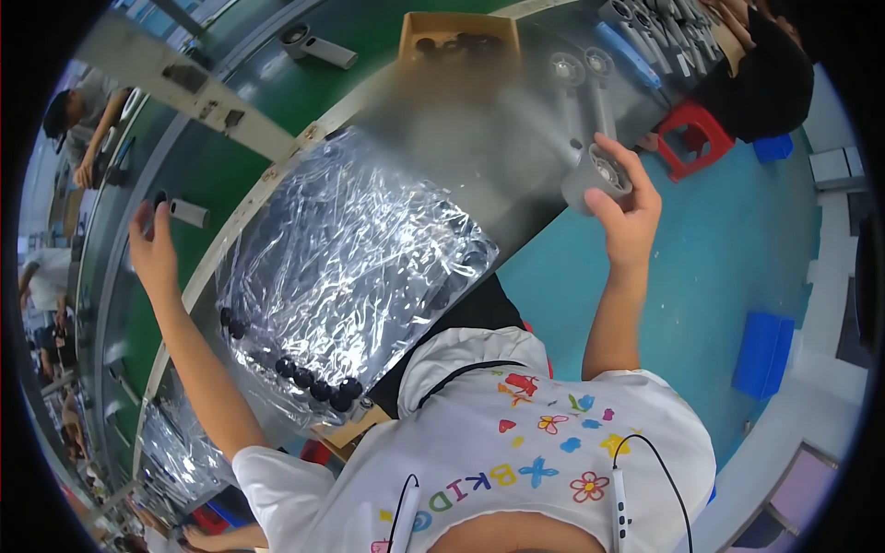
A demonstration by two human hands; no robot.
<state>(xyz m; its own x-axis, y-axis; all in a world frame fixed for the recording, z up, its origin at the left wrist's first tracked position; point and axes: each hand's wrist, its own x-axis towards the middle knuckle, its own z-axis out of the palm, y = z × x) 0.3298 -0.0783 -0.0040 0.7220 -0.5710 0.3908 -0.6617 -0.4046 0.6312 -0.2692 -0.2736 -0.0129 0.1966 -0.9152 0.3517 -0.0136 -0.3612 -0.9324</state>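
Observation:
In my right hand [631, 217], thumb and fingers are closed around the round head of a grey handheld fan [583, 192]. Its blurred handle points up and to the left over the table. My left hand [155, 253] is stretched out over the green conveyor belt. Thumb and finger there close on the dark round head of another handheld fan [191, 214], whose pale handle sticks out to the right; part of its head is hidden by the fingers. Two more grey fans [599, 97] lie on the table just beyond my right hand.
Shiny clear plastic sheeting [350, 267] covers the near table, with several black round parts [321, 391] along its lower edge. A cardboard box [505, 51] of dark parts stands at the back. Another fan [327, 51] lies on the belt. A red stool [687, 170] and a co-worker are at right.

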